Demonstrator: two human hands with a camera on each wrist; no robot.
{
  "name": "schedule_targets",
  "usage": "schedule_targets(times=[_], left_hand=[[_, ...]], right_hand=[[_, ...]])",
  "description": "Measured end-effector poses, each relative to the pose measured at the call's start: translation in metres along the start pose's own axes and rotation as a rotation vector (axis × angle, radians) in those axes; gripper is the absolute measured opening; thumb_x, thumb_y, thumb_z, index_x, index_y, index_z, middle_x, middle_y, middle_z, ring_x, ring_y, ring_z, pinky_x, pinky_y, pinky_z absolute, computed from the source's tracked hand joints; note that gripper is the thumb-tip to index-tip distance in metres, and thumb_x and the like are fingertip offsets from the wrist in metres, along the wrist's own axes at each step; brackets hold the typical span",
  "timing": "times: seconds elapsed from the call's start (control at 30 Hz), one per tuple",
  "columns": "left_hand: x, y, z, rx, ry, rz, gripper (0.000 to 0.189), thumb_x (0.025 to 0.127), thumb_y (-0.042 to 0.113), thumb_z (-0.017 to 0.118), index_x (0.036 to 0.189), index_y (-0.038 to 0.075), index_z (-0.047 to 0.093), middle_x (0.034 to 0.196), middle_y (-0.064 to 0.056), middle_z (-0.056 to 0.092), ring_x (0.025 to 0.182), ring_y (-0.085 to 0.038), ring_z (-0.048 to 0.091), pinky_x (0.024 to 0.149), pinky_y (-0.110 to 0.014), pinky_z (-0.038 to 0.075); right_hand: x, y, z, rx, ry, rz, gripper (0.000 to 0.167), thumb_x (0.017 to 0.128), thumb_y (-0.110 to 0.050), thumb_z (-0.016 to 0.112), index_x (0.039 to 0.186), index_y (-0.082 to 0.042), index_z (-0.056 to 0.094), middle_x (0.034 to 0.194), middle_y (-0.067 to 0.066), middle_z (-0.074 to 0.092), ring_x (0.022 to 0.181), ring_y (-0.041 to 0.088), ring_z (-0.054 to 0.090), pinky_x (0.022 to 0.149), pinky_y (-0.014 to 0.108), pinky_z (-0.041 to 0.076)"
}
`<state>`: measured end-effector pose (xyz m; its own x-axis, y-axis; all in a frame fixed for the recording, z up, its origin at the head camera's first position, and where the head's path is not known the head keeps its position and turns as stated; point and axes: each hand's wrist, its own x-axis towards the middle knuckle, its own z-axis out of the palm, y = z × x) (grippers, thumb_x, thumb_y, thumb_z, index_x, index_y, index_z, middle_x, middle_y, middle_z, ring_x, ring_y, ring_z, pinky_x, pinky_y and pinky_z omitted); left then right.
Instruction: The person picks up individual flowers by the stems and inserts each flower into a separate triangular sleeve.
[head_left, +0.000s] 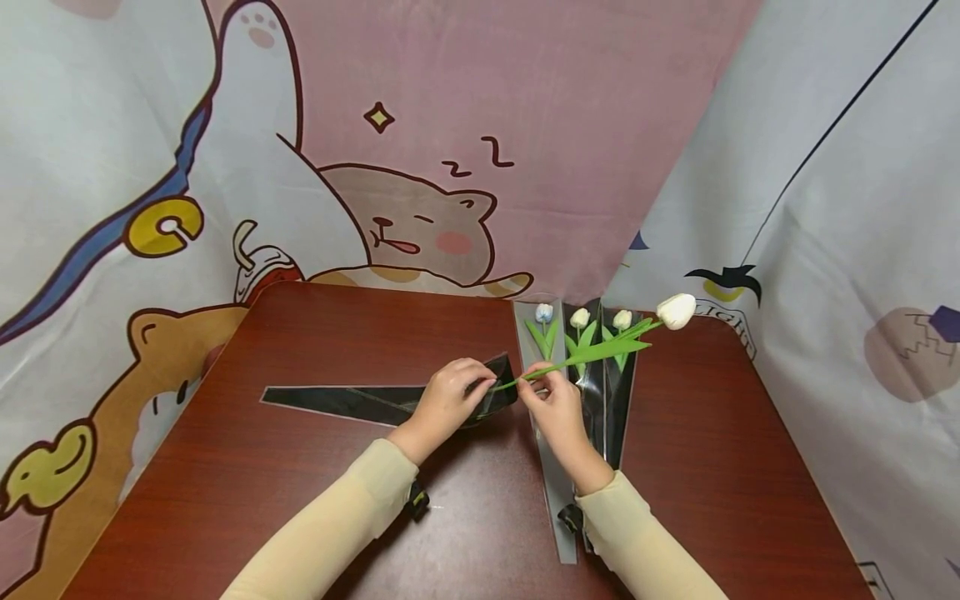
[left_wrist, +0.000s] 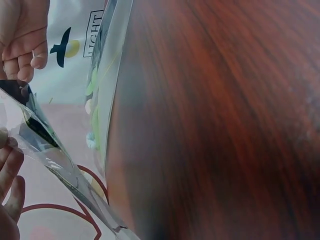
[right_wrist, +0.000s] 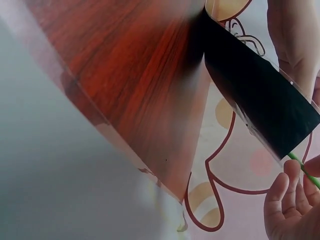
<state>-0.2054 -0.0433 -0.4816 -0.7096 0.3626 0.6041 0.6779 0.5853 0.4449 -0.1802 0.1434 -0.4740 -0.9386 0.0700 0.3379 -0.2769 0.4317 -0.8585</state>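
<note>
A long tapered flower sleeve (head_left: pixel 330 401), black with a clear film front, lies sideways with its wide mouth to the right. My left hand (head_left: pixel 450 396) pinches it near that mouth, and the clear film (left_wrist: pixel 55 160) bulges beside the fingers in the left wrist view. Between thumb and fingers my right hand (head_left: pixel 553 404) pinches the green stem of a white artificial tulip (head_left: pixel 677 312). The bloom points up and right, beyond the hand. In the right wrist view, the stem (right_wrist: pixel 296 159) runs into the mouth of the black sleeve (right_wrist: pixel 260 85).
Right of centre, several sleeves lie side by side: a grey one (head_left: pixel 551 492) with a pale blue tulip (head_left: pixel 543 313), and black ones (head_left: pixel 617 408) with white tulips (head_left: pixel 580 317). Beneath is a brown wooden table (head_left: pixel 247 492). Printed cloth (head_left: pixel 525 100) hangs behind it.
</note>
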Motion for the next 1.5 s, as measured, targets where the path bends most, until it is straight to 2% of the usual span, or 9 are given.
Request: schedule_targets(times=[0.27,0.43,0.6,0.7,0.93,1.1,1.23,1.37,1.5], left_hand=[[0.001,0.000,0.001,-0.006,-0.016,-0.014,0.006,0.088,0.018,0.069,0.092,0.017,0.072,0.095,0.005,0.067,0.092,-0.011,0.062,0.085,-0.027,0.051],[0.001,0.000,0.002,-0.010,-0.008,-0.011,0.005,0.087,0.018,0.069,0.092,0.017,0.072,0.095,0.005,0.067,0.092,-0.011,0.062,0.084,-0.027,0.051],[0.001,0.000,0.001,-0.010,0.001,-0.002,0.005,0.087,0.016,0.069,0.091,0.016,0.072,0.093,0.005,0.067,0.090,-0.011,0.062,0.082,-0.028,0.052],[0.002,0.001,0.001,-0.010,0.003,-0.001,0.005,0.086,0.015,0.070,0.090,0.015,0.072,0.093,0.004,0.067,0.090,-0.011,0.062,0.082,-0.028,0.052],[0.003,0.002,0.000,0.000,-0.012,-0.010,0.005,0.087,0.017,0.069,0.091,0.016,0.072,0.094,0.005,0.067,0.092,-0.011,0.062,0.083,-0.027,0.052],[0.003,0.002,0.000,0.001,-0.013,-0.015,0.005,0.087,0.017,0.070,0.091,0.016,0.072,0.094,0.005,0.067,0.092,-0.011,0.062,0.083,-0.028,0.052],[0.003,0.002,0.001,-0.007,-0.018,-0.022,0.005,0.087,0.016,0.069,0.092,0.016,0.072,0.095,0.005,0.067,0.092,-0.011,0.062,0.084,-0.028,0.052],[0.003,0.002,0.001,-0.011,-0.011,-0.016,0.005,0.087,0.016,0.069,0.091,0.016,0.072,0.094,0.005,0.067,0.091,-0.011,0.062,0.084,-0.028,0.052],[0.002,0.002,0.002,-0.011,-0.013,-0.012,0.005,0.087,0.017,0.069,0.091,0.016,0.072,0.094,0.005,0.067,0.092,-0.011,0.062,0.084,-0.027,0.052]], right_hand=[[0.000,-0.007,0.000,0.007,-0.012,0.002,0.009,0.084,-0.002,0.064,0.093,-0.002,0.068,0.079,0.012,0.069,0.065,0.015,0.062,0.056,0.018,0.048],[0.001,-0.005,0.002,0.007,-0.006,0.021,0.012,0.083,0.000,0.065,0.094,-0.002,0.064,0.081,0.011,0.069,0.068,0.017,0.063,0.056,0.016,0.047],[-0.002,-0.025,-0.004,0.029,-0.024,0.057,0.013,0.084,0.003,0.065,0.096,0.004,0.060,0.084,0.018,0.069,0.072,0.023,0.063,0.056,0.015,0.045],[-0.003,-0.034,-0.007,0.027,-0.030,0.057,0.011,0.086,0.003,0.063,0.096,0.006,0.061,0.083,0.021,0.068,0.069,0.021,0.061,0.055,0.016,0.045],[0.002,-0.008,-0.001,0.011,-0.022,0.071,0.009,0.086,-0.004,0.064,0.095,-0.002,0.066,0.081,0.014,0.069,0.066,0.011,0.059,0.055,0.016,0.045],[0.002,-0.001,0.000,0.024,-0.005,0.048,0.011,0.083,-0.003,0.068,0.094,-0.003,0.065,0.078,0.013,0.069,0.066,0.011,0.061,0.055,0.017,0.046],[0.002,0.000,0.001,0.017,-0.010,0.065,0.009,0.084,-0.005,0.068,0.093,-0.006,0.066,0.077,0.011,0.069,0.066,0.009,0.059,0.056,0.016,0.046],[0.000,-0.013,-0.002,0.030,-0.037,0.071,0.007,0.088,-0.004,0.062,0.093,-0.001,0.066,0.079,0.015,0.068,0.064,0.013,0.059,0.055,0.017,0.046],[-0.002,-0.031,-0.006,0.049,-0.050,0.065,0.010,0.087,0.002,0.057,0.093,0.006,0.064,0.077,0.020,0.065,0.063,0.021,0.060,0.055,0.017,0.046]])
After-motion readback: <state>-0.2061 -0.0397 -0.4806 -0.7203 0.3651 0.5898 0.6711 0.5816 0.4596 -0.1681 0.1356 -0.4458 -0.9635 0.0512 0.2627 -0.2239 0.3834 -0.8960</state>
